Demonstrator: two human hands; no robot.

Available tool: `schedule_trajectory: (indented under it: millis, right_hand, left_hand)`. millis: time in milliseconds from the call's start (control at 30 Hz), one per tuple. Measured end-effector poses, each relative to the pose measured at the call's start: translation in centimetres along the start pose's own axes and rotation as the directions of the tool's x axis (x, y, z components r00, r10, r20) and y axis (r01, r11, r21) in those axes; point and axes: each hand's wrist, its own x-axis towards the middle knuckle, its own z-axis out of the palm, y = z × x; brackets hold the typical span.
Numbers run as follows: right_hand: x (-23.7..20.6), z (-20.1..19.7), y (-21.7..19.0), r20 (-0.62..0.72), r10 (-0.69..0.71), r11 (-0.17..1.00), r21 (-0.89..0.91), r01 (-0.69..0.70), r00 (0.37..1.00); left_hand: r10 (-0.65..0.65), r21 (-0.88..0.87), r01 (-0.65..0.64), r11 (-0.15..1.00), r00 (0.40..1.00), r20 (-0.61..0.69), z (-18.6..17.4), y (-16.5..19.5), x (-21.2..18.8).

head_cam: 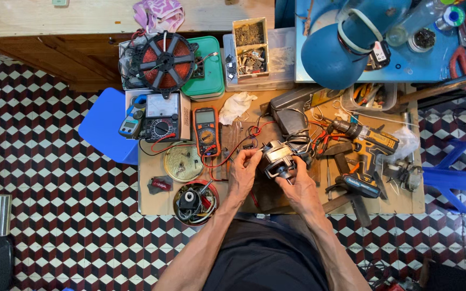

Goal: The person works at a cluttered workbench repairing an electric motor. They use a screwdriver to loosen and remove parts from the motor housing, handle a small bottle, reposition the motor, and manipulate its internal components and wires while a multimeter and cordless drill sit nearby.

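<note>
Both hands hold a small motor (277, 160) just above the tabletop (152, 202). The left hand (242, 173) pinches its edge; the right hand (296, 186) clamps underneath. Red wires (254, 129) beside the grip could snag and tug loose.

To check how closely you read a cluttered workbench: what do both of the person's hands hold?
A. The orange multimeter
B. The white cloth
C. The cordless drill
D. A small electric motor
D: the left hand and right hand grip the small electric motor between them, while the orange multimeter, cordless drill and white cloth lie untouched on the bench.
</note>
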Motion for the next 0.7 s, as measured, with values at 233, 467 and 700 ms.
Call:
schedule_trajectory:
  millis: [233, 467, 700]
  right_hand:
    - [0.5, -0.7, 0.0, 0.0, -0.112, 0.991, 0.073, 0.111, 0.994]
    - [1.0, -5.1, -2.2, 0.127, -0.052, 0.997, -0.051, 0.059, 0.991]
    - [3.2, -6.2, -7.3, 0.271, 0.02, 0.756, -0.634, 0.163, 0.962]
  left_hand:
    - [-0.002, -0.013, 0.001, 1.0, 0.998, -0.063, -0.1, 0.2, 0.3]
    - [-0.032, -0.182, 0.021, 0.983, 0.998, -0.056, 1.4, -0.9, 0.0]
    - [-0.161, -0.207, 0.151, 0.967, 0.986, -0.033, 1.3, -1.9, -1.5]
